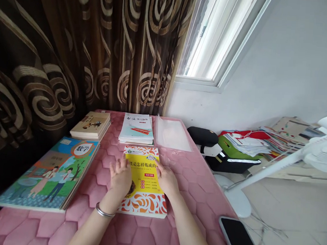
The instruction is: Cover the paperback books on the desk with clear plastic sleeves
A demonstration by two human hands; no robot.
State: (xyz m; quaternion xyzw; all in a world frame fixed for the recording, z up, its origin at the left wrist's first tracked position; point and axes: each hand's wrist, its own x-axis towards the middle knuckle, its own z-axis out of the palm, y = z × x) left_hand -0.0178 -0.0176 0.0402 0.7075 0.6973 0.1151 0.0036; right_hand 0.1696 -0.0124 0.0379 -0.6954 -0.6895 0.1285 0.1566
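A paperback book (147, 181) with a yellow, orange and white patterned cover lies flat on the pink padded tabletop in front of me. My left hand (120, 175), a silver bangle at its wrist, rests against the book's left edge with fingers spread. Along the right edge lies my right hand (167, 178), one digit stretched out over the cover; its other fingers are mostly hidden. Just beyond the book is a stack of white-covered booklets (136, 130). To its right lies a clear plastic sleeve stack (171, 134).
Large colourful textbooks (50, 174) are piled at the left, with smaller tan books (92, 125) behind them. A phone (240, 240) lies at the near right. Past the table stand a white fan (272, 167), a green-and-black bag (235, 153) and papers. A brown curtain (115, 52) hangs behind.
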